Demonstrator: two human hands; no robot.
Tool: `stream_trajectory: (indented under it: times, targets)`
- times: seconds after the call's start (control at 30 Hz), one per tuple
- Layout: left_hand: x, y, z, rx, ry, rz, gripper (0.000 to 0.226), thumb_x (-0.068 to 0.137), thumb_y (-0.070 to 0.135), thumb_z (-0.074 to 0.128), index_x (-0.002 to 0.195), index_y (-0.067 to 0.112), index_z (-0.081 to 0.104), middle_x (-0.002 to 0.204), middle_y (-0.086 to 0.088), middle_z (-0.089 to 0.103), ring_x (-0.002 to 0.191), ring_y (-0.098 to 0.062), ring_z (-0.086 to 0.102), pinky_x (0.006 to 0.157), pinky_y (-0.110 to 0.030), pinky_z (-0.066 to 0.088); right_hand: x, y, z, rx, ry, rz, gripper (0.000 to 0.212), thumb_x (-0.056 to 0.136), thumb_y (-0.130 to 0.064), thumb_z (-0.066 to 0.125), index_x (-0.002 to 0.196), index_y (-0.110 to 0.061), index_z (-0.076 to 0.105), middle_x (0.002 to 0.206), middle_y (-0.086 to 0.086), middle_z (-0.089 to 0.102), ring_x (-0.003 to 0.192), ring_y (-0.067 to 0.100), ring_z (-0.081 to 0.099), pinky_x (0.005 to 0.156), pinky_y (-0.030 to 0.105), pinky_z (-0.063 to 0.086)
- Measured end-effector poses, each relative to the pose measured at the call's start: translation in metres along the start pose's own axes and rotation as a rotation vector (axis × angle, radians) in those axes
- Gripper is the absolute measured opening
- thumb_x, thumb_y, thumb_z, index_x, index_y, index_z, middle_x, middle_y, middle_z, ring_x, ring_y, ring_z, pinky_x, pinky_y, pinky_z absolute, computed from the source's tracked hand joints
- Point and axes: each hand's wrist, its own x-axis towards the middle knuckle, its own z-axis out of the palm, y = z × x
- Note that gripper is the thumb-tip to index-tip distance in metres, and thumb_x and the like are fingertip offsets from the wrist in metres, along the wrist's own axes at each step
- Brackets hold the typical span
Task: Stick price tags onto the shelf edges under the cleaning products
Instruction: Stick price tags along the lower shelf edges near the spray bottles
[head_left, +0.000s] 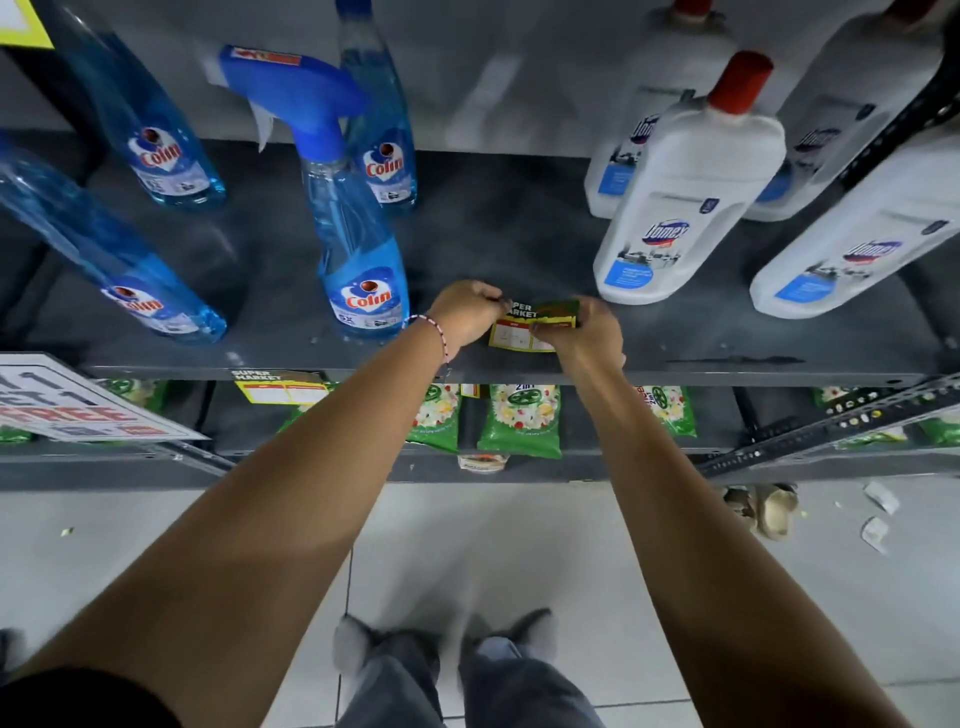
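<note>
My left hand (467, 312) and right hand (589, 332) pinch the price tag (524, 327), probably peeling its backing; I should keep it level with the shelf edge (727, 374)

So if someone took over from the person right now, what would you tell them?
Left hand and right hand both pinch the yellow-and-green paper price tag, held over the dark grey metal shelf between the blue Colin spray bottle and the white Domex bottles.
Done: one matching yellow tag is stuck on the shelf edge under the blue bottles.
Left: stick the held tag on the edge, probably under the white bottles.
</note>
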Motion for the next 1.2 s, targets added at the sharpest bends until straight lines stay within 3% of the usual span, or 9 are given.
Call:
stream_trajectory:
  times: [0.13,0.27,0.37,0.43,0.53,0.73,0.83,1.0,1.2]
  targets:
    - [0.001,0.007,0.003,0.008,-0.009,-0.025,0.024,0.084,0.014,0.071,0.107,0.006,0.067,0.117,-0.015,0.070,0.100,-0.023,0.065,0.097,-0.034,0.052,-0.003,-0.008,-0.002,-0.134,-0.037,0.040,0.041,0.066,-0.049,0.078,0.100,-0.028,0.067,0.104,-0.002,0.072,0.106,0.026,0.059,0.086,0.042,0.029]
    - [0.002,0.008,0.003,0.041,0.003,-0.022,0.011,0.089,0.010,0.063,0.097,0.005,0.069,0.112,-0.015,0.071,0.093,-0.022,0.062,0.076,-0.028,0.050,0.004,-0.003,-0.006,0.041,-0.120,0.028,0.031,0.053,-0.045,0.076,0.081,-0.034,0.072,0.086,-0.006,0.075,0.093,0.024,0.067,0.098,0.051,0.045]
    - [0.004,0.003,0.002,-0.006,-0.002,-0.021,0.017,0.090,0.009,0.062,0.075,0.018,0.062,0.093,-0.004,0.070,0.092,-0.016,0.057,0.064,-0.020,0.043,0.003,-0.008,-0.015,0.147,-0.182,0.006,0.022,0.064,-0.020,0.081,0.084,-0.028,0.076,0.093,0.001,0.077,0.096,0.026,0.069,0.097,0.047,0.051]
    - [0.005,0.000,-0.001,-0.058,0.013,-0.029,0.007,0.086,0.013,0.069,0.088,0.018,0.064,0.101,-0.006,0.070,0.099,-0.018,0.060,0.076,-0.024,0.046,0.003,-0.010,-0.019,0.196,-0.214,0.022,0.030,0.071,-0.006,0.079,0.099,-0.015,0.075,0.101,0.008,0.075,0.097,0.025,0.068,0.090,0.038,0.052]
    - [0.006,-0.004,-0.004,-0.088,-0.041,-0.015,0.031,0.085,0.012,0.070,0.116,0.009,0.066,0.108,-0.006,0.066,0.094,-0.011,0.060,0.080,-0.018,0.045,0.004,-0.010,-0.022,0.217,-0.248,0.008,0.027,0.075,-0.003,0.076,0.100,-0.013,0.073,0.097,0.006,0.073,0.088,0.019,0.065,0.078,0.030,0.050]
    - [-0.016,-0.003,0.007,-0.075,0.033,0.082,0.017,0.083,0.006,0.071,0.101,0.003,0.074,0.091,-0.004,0.071,0.081,-0.006,0.061,0.078,-0.014,0.047,-0.008,-0.001,-0.037,0.285,-0.286,-0.077,0.014,0.079,-0.008,0.074,0.090,-0.017,0.073,0.093,0.007,0.075,0.085,0.016,0.066,0.083,0.036,0.053]
    - [-0.043,0.001,0.030,-0.142,0.049,0.149,0.017,0.082,0.011,0.074,0.098,0.005,0.075,0.083,0.003,0.073,0.063,0.009,0.062,0.062,-0.003,0.046,-0.022,0.022,-0.065,0.409,-0.248,-0.091,0.012,0.080,-0.010,0.075,0.083,-0.022,0.074,0.085,0.000,0.076,0.082,0.013,0.068,0.082,0.033,0.055]
    - [-0.071,0.009,0.082,-0.120,0.029,0.142,0.009,0.078,0.020,0.079,0.081,0.012,0.078,0.043,0.007,0.061,0.035,-0.007,0.049,0.041,-0.021,0.044,-0.038,0.082,-0.099,0.464,-0.164,-0.108,0.027,0.076,0.000,0.078,0.090,-0.023,0.073,0.081,-0.010,0.075,0.074,0.002,0.070,0.072,0.021,0.056]
    - [-0.077,0.040,0.172,-0.151,-0.015,0.189,0.009,0.077,0.010,0.079,0.079,0.002,0.075,0.064,-0.009,0.072,0.043,-0.017,0.065,0.049,-0.031,0.060,-0.010,0.132,-0.160,0.398,0.022,-0.088,0.019,0.075,-0.004,0.080,0.091,-0.013,0.074,0.080,0.002,0.074,0.071,0.010,0.069,0.071,0.033,0.057]
